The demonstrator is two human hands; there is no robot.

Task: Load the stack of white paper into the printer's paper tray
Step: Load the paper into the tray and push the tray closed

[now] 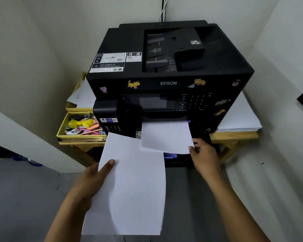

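So the person is standing right in front of the black printer (pixel 164 81), which is sitting on a small wooden table (pixel 234 137) tucked into a corner. The left hand (pixel 93 179) is holding the stack of white paper (pixel 129 186) out on the near side, thumb (pixel 108 164) lying flat on top and the rest of the fingers curled underneath where they can't be seen. The stack is bowing a bit along its length, so it's thin and floppy, plain matte sheets with crisp square corners. Probably it's being kept off to the left so it isn't blocking the slot.

The right hand (pixel 202 151) is reaching to the near right corner of the other sheets (pixel 164 135) poking out of the printer's front, fingers closing on that edge in a light pinch. Whether those are lying in the paper tray (pixel 170 156) or on an output shelf is hard to tell; a bit of blue plastic is showing just below them. Looks like the hand is steadying or squaring them first, so the loading itself isn't done yet.

Printer shell is smooth dark plastic with cartoon cat stickers (pixel 133 84) on the front. A yellow box of bits (pixel 80 124) is sitting at the left, more loose paper (pixel 241 117) piled at the right.
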